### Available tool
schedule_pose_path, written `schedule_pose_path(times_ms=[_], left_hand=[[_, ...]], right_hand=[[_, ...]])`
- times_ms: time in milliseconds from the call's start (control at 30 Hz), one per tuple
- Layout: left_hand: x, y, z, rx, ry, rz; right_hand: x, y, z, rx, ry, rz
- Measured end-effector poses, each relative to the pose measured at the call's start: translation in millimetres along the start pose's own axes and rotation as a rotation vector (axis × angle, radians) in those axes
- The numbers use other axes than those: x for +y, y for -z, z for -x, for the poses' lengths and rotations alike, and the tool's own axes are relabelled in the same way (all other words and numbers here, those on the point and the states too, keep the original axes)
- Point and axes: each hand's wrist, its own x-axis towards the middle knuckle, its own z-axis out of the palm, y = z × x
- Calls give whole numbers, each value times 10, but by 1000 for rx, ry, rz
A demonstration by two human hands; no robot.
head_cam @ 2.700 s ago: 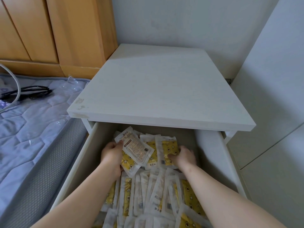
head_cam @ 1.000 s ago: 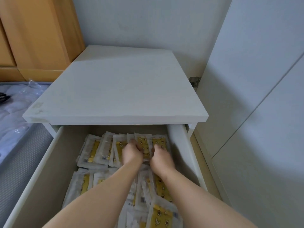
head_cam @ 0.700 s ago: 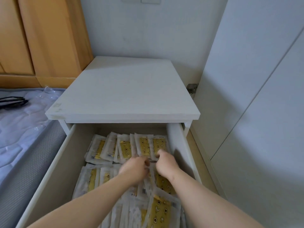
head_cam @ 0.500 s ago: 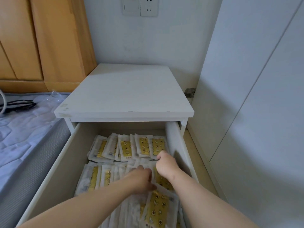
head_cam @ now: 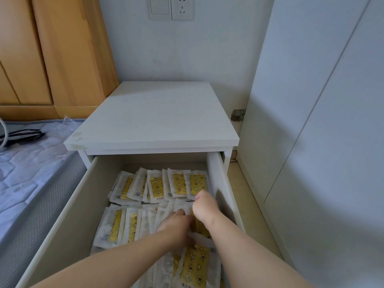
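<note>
Left hand (head_cam: 176,227) curled round packets (head_cam: 116,223) in the middle row, by the drawer's (head_cam: 216,179) right wall. Right hand (head_cam: 204,209) just beside it, fingers dug down among packets; grip not discernible.

White-edged packets (head_cam: 156,187) with yellow patterned centres are lying flat, overlapping in rows, inside the open drawer (head_cam: 79,206).

Soft daylight, wide-angle edge bending
</note>
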Motion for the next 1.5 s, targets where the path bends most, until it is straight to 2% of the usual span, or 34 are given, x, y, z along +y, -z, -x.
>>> schedule_pose_path(times_ms=[200,400,533,600,700,800,900,967,1033,1100,1200,1267,1400,1500], left_hand=[[-19,-42,-18,41,11,31],[-56,57,-1,-61,-39,119],[-213,312,65,-226,-83,364],[-360,464,105,-323,-62,561],[-557,667,152,-350,9,931],[-652,735,147,-240,129,1235],[-649,684,59,-3,248,1371],[-624,659,-33,142,291,1465],[-614,650,-139,276,317,1535],[-654,653,-265,433,325,1389],[-786,644,-408,560,310,890],[-931,593,-537,515,311,717],[-1164,529,-764,426,321,525],[-1291,561,-882,361,261,373]], right_hand=[[23,-35,-36,23,-18,4],[9,-29,-76,47,-43,22],[1,-22,-99,29,-65,3],[-13,-32,-109,10,-97,-38],[-21,-28,-103,-21,-152,-298],[-30,6,-36,-114,-137,-497],[-47,-29,-2,-212,-57,-495],[-74,-53,-64,-216,-47,-439],[-115,-35,-173,-148,-55,-477],[-172,15,-318,-3,-106,-541],[-167,25,-573,173,-188,-481],[-164,-28,-711,221,-215,-360],[-151,-179,-901,259,-227,-167],[-152,-296,-928,291,-166,52]])
